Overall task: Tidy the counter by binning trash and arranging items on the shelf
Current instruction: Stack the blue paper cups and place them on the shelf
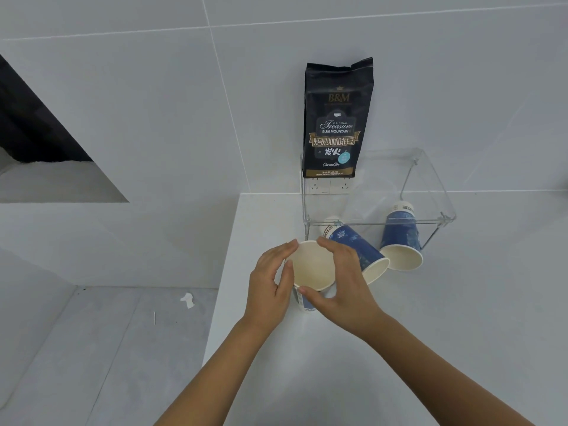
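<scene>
Both hands meet around one upright paper cup standing on the white counter; the left hand lies along the cup's left side, fingers stretched up past the rim and thumb resting against the wall; the right hand arches over the rim from the right, fingertips at the far edge and thumb hooked at the near edge, so the cup is held between them; its inside is plain cream, and the blue printed wall below the right thumb carries small writing too blurred to read.

Just beyond the right hand's knuckles a second blue cup lies tipped, mouth toward the camera, touching the hand's back; its white band has lettering that cannot be made out; further right of that hand a third blue cup leans with its mouth forward, its base band also printed illegibly.

Above and beyond both hands stands a clear acrylic shelf; on it, against the tiled wall, sits a black coffee bag marked "B&M", "ORIGINAL Treasure BLUE MOUNTAIN", "Charcoal Fire" and "BLUE MOUNTAIN FOOD", with Chinese characters on a gold-edged banner.

Far left of the left hand, down on the grey floor, lies a scrap of white paper.
</scene>
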